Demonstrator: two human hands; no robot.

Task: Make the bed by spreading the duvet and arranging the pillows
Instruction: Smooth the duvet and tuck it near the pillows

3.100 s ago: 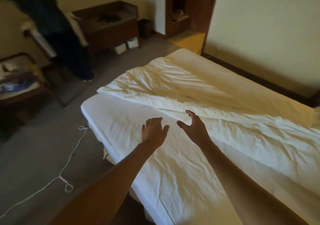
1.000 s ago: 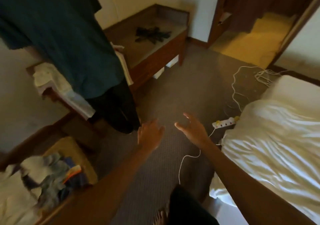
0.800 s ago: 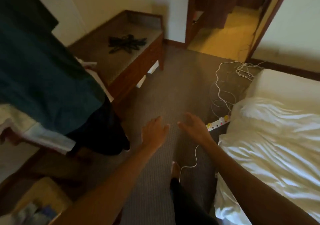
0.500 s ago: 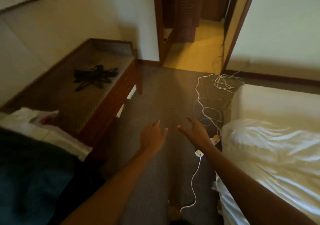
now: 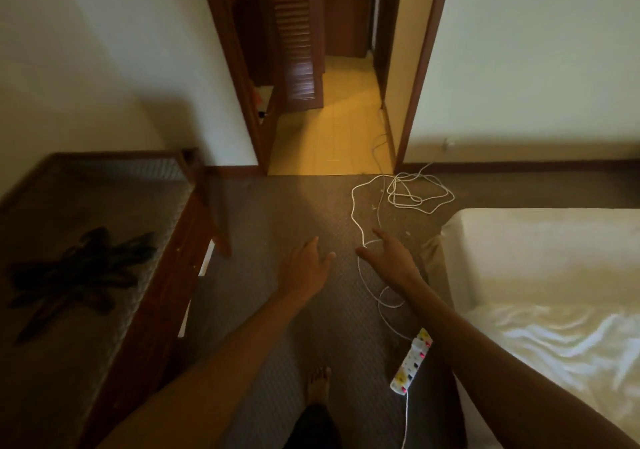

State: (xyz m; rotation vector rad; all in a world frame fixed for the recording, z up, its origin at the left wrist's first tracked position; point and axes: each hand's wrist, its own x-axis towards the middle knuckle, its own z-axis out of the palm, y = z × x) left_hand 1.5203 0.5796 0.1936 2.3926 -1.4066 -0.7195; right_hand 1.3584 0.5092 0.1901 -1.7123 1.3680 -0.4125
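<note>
**A:** Where do the grips stand?

**B:** Both reach forward over the grey carpet (image 5: 270,213) at frame centre. My left grip (image 5: 304,270) is spread flat, palm down, with fingers straight and thumb out, holding nothing. My right grip (image 5: 393,263) is just beside it toward 3 o'clock, not touching it. Its fingers are splayed and slightly bent, and it is likewise empty. A white cable (image 5: 354,211) passes beneath it; I cannot tell whether they touch.

**A:** And the duvet?

**B:** The white duvet (image 5: 561,341) lies crumpled on the bed (image 5: 526,241) at 4 o'clock, well apart from both grips. Toward 3 o'clock the bed's top lies uncovered.

**A:** Other items?

**B:** A power strip (image 5: 412,362) lies on the carpet at 5 o'clock, beside the bed edge. Its cable runs to a loose coil at 1 o'clock. A wooden desk (image 5: 114,199) with a woven top stands at 9 o'clock, carrying a dark object (image 5: 79,268) that I cannot identify. An open doorway (image 5: 332,130) with a louvred door (image 5: 298,50) is at 12 o'clock. One bare foot (image 5: 317,383) shows at 6 o'clock.
</note>
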